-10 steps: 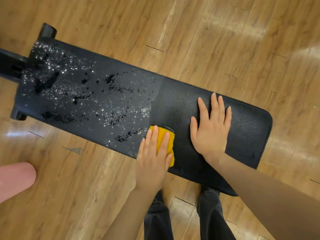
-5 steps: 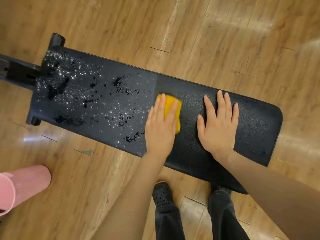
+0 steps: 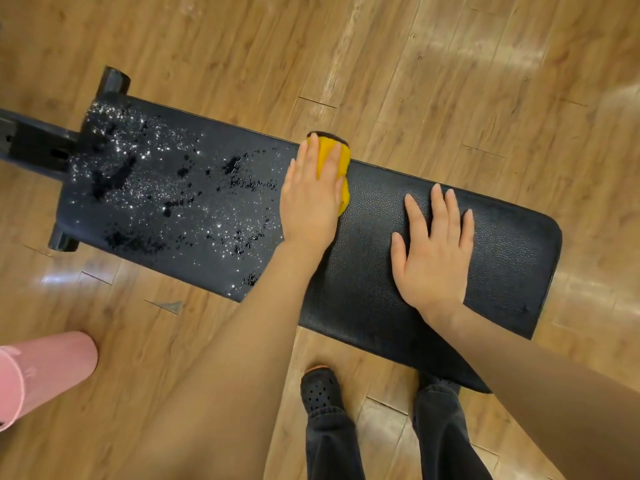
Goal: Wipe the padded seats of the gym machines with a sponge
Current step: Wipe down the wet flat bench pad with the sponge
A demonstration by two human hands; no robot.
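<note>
A long black padded bench seat (image 3: 374, 271) lies across the view above a wooden floor. Its left half is speckled with water droplets and wet patches (image 3: 166, 195); its right half looks wiped and matte. My left hand (image 3: 308, 199) presses a yellow sponge (image 3: 341, 164) with a dark scouring side flat against the seat's far edge, fingers straight over it. My right hand (image 3: 433, 251) rests flat on the right part of the seat, fingers spread, holding nothing.
A pink bucket (image 3: 38, 368) stands on the floor at the lower left. The bench's black metal frame (image 3: 31, 143) sticks out at the left end. My legs and black shoes (image 3: 318, 389) stand close to the seat's near edge.
My left hand has pushed the sponge from the seat's near edge across to its far edge. My right hand has stayed flat on the seat.
</note>
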